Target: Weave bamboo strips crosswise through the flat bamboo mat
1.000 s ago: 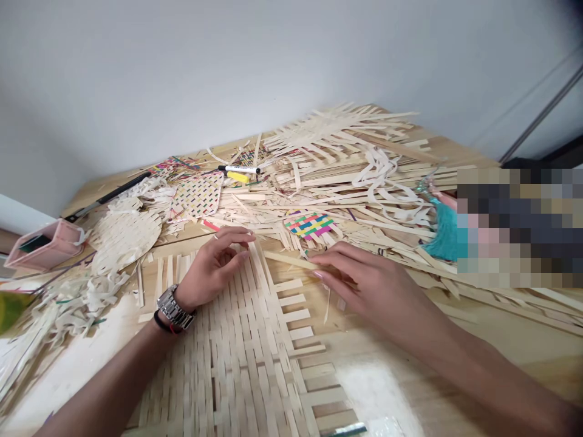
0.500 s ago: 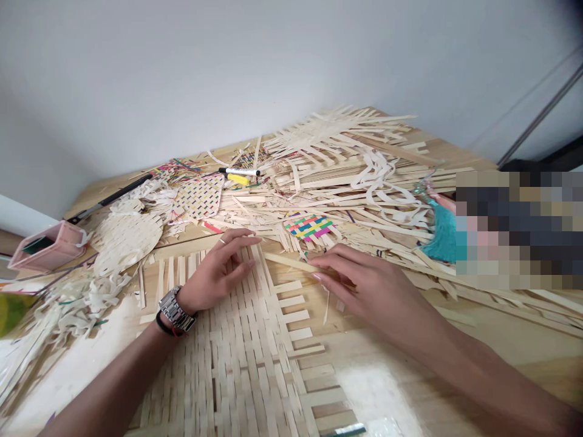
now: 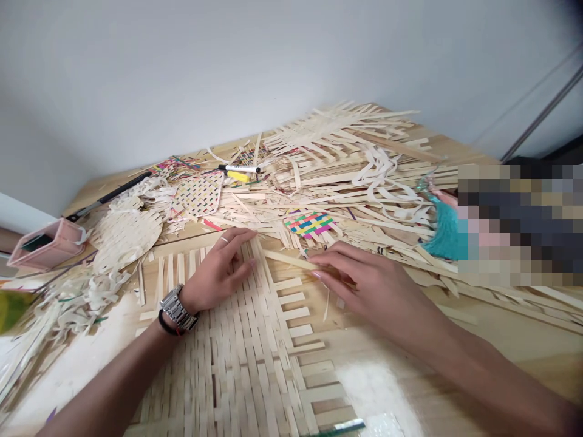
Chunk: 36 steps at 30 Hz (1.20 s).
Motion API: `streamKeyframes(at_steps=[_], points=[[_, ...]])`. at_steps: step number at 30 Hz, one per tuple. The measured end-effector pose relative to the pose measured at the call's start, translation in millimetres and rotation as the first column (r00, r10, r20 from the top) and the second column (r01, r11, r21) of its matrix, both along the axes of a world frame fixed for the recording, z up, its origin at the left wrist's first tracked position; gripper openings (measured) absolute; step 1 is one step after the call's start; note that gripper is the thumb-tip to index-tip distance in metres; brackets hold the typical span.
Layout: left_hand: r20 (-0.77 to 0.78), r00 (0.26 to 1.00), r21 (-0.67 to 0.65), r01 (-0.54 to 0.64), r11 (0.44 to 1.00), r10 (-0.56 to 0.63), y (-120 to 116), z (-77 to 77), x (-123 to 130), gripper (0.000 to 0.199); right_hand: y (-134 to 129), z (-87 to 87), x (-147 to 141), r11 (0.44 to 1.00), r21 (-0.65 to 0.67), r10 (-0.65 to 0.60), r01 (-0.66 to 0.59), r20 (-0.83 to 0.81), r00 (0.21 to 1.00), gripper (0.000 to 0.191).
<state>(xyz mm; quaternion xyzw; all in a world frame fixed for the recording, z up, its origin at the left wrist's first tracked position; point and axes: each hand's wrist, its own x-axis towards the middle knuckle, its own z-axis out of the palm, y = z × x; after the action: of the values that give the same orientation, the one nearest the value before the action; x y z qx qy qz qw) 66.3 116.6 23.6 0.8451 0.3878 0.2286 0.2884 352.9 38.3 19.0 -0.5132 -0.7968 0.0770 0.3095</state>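
My left hand (image 3: 217, 270) lies spread on the woven mat (image 3: 237, 370), fingers slightly apart; my right hand (image 3: 364, 285) pinches a strip (image 3: 286, 260) just beside the mat's edge.

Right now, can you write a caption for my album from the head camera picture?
Left hand rests on a woven mat while right hand holds a pale strip beside it.

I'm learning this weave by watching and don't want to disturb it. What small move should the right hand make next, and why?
Probably slide the pale strip a little further left with the right hand. That hand is on the strip, whose far end reaches the edge of the woven mat. The left hand lies on that edge and seems to steady the strips there, so the strip could likely ease in without disturbing them.
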Motion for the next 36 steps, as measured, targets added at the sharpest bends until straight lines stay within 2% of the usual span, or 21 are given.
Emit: streamKeyframes(at_steps=[18,25,36], points=[[0.008,1.000,0.014,0.010,1.000,-0.010,1.8,-2.8,-0.9,0.045,-1.9,5.8,0.2,1.000,-0.003,-0.019,0.019,-0.029,0.999,0.021],[-0.012,1.000,-0.030,0.001,1.000,-0.001,1.3,-3.1,-1.1,0.047,-2.0,6.7,1.1,1.000,0.012,-0.023,0.023,-0.019,1.000,0.020],[0.028,0.999,0.024,0.023,0.999,-0.024,1.8,1.2,0.4,0.044,-1.9,6.8,-0.3,0.998,0.013,-0.053,0.053,-0.019,0.998,0.020]])
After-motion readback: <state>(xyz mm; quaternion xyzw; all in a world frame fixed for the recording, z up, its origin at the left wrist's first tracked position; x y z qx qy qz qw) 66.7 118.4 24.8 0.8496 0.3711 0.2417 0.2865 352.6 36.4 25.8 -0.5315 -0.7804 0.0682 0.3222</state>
